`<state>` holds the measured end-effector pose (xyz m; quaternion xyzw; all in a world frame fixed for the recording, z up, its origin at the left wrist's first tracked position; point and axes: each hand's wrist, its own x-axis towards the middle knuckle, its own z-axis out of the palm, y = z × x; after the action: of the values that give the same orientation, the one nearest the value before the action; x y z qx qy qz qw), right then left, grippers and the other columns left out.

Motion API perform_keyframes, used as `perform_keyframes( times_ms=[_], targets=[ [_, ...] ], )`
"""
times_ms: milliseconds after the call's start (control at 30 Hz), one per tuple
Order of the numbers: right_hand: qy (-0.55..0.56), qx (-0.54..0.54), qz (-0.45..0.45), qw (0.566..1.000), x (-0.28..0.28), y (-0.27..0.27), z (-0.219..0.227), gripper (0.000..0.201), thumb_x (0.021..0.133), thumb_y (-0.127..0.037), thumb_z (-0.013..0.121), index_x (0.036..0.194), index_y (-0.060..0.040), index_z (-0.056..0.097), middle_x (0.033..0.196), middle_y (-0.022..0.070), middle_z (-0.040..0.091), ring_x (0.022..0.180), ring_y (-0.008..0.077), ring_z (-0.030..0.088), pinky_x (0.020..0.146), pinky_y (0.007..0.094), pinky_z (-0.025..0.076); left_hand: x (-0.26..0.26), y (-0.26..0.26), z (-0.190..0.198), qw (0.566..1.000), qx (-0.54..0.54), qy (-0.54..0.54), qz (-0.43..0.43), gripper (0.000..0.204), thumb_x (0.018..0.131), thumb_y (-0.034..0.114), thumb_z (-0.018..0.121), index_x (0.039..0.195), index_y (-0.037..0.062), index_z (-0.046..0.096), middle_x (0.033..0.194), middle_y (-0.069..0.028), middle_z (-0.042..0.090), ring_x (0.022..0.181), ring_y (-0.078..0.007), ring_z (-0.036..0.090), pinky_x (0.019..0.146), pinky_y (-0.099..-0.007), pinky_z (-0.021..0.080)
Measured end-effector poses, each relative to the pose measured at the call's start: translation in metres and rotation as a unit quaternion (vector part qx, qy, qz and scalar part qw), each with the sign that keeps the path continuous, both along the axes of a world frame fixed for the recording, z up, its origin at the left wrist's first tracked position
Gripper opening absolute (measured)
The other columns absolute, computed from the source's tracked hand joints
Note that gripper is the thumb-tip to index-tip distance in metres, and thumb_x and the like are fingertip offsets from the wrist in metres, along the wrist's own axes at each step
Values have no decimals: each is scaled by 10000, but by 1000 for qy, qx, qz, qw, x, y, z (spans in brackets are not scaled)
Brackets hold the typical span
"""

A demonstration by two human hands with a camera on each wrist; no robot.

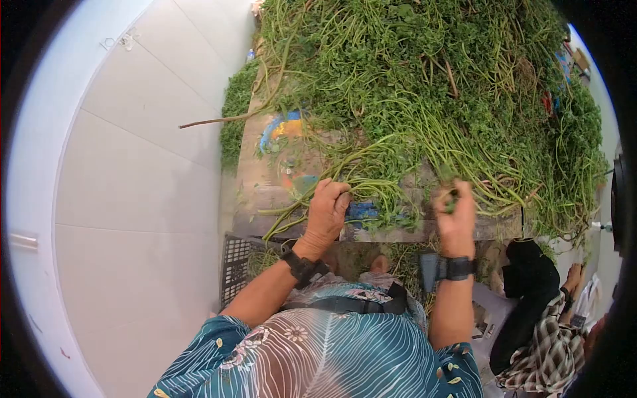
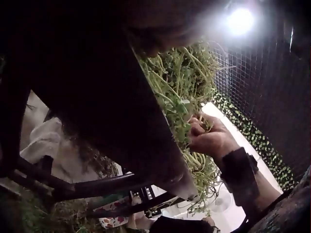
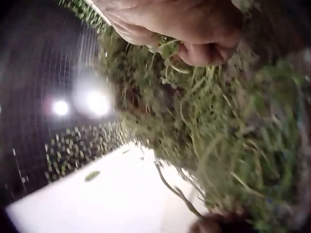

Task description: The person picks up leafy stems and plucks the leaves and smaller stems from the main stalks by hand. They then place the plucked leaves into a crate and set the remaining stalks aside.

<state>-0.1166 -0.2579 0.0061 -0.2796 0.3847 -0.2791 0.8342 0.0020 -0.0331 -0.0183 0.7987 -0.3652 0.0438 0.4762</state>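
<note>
On the far left we see pale tiles [image 1: 146,186], with one long brown stalk [image 1: 212,122] jutting past the desk [image 1: 251,192] in front of them. Below that corner sits a black crate [image 1: 235,262] with holes in its side. The desk's wood carries patches of blue and yellow paint [image 1: 285,129], scattered with leaf bits. Next we find the left hand [image 1: 325,211] at the near edge, its fingers curled round a bunch of stems [image 1: 375,186] that trails to both sides. Behind, a big heap of greens [image 1: 424,73] covers most of the desk and crowds the working space. Further right, the right hand [image 1: 456,215], blurred, pinches a small sprig [image 3: 167,48] over the near edge, just beside the heap's loose stalks. At the lower right we see another person's checked shirt [image 1: 551,351].

From the left wrist we get what the head view hides: the desk's dark underside, dark bars [image 2: 107,187] beneath it, and a bright lamp [image 2: 240,22] overhead. From the right wrist we see the sprig poking out between thumb and fingers, and a leafy strip [image 3: 87,145] beyond the heap.
</note>
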Motion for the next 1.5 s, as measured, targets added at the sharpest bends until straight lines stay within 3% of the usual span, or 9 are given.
perform_keyframes(
  times_ms=[133, 267, 500, 733, 1033, 1233, 1333, 1433, 1500],
  targets=[
    [-89, 38, 68, 993, -22, -4, 43, 159, 874, -149, 477, 993, -48, 506, 965, 101, 594, 854, 173, 593, 430, 210, 428, -2, 0, -4, 991, -58, 116, 11, 105, 879, 118, 482, 901, 28, 531, 785, -118, 582, 746, -254, 569, 742, -317, 460],
    [-58, 52, 124, 989, -28, 25, 27, 161, 843, -165, 547, 952, -49, 520, 856, 84, 598, 646, 143, 562, 411, 192, 402, -3, -1, -4, 971, -140, 194, 0, 146, 913, 148, 449, 922, 17, 511, 750, -81, 595, 701, -172, 574, 663, -280, 462],
    [204, -309, 242, 897, 1, 60, 24, 202, 802, -227, 637, 797, -49, 542, 661, -20, 496, 535, 52, 399, 422, 244, 294, -1, 3, -8, 967, -153, 203, -12, 181, 924, 179, 435, 943, 13, 504, 730, -67, 591, 683, -154, 568, 653, -273, 456],
    [279, -573, 334, 695, 26, 72, 38, 307, 739, -232, 610, 708, 69, 556, 575, 217, 517, 545, 317, 543, 542, 403, 420, 0, 4, -1, 973, -138, 183, -18, 160, 914, 154, 434, 925, 10, 503, 731, -69, 589, 680, -156, 569, 641, -271, 453],
    [291, -645, 379, 596, 7, 57, 37, 230, 719, -137, 514, 787, 78, 557, 682, 300, 532, 660, 458, 524, 591, 468, 415, 0, 2, 1, 975, -117, 189, -14, 142, 906, 149, 453, 914, 16, 500, 709, -62, 563, 628, -151, 528, 606, -277, 443],
    [317, -497, 282, 757, 14, 47, 8, 242, 752, -179, 526, 761, 62, 524, 650, 212, 552, 634, 323, 572, 532, 434, 389, -2, 2, 3, 980, -98, 171, -30, 160, 911, 164, 441, 919, 17, 503, 678, -59, 542, 612, -152, 518, 592, -276, 434],
    [223, -269, 118, 930, 18, 32, -5, 188, 770, -184, 534, 776, 3, 542, 678, 113, 576, 627, 213, 557, 506, 378, 384, 0, 2, 3, 977, -108, 182, -11, 174, 915, 178, 436, 918, 20, 508, 672, -60, 537, 608, -151, 512, 591, -275, 434],
    [131, -170, 39, 976, 5, 7, 27, 144, 783, -189, 537, 807, -47, 531, 742, 66, 589, 590, 163, 533, 477, 320, 380, 0, 2, 0, 977, -114, 179, -16, 187, 920, 184, 425, 917, 17, 509, 676, -54, 540, 611, -142, 509, 592, -274, 434],
    [99, -181, 114, 972, -8, -4, 37, 159, 793, -206, 550, 821, -53, 519, 762, 69, 588, 582, 144, 531, 464, 290, 378, -1, 1, -1, 971, -130, 198, -7, 196, 924, 187, 417, 914, 12, 507, 678, -52, 543, 615, -137, 508, 590, -274, 433]
  ],
)
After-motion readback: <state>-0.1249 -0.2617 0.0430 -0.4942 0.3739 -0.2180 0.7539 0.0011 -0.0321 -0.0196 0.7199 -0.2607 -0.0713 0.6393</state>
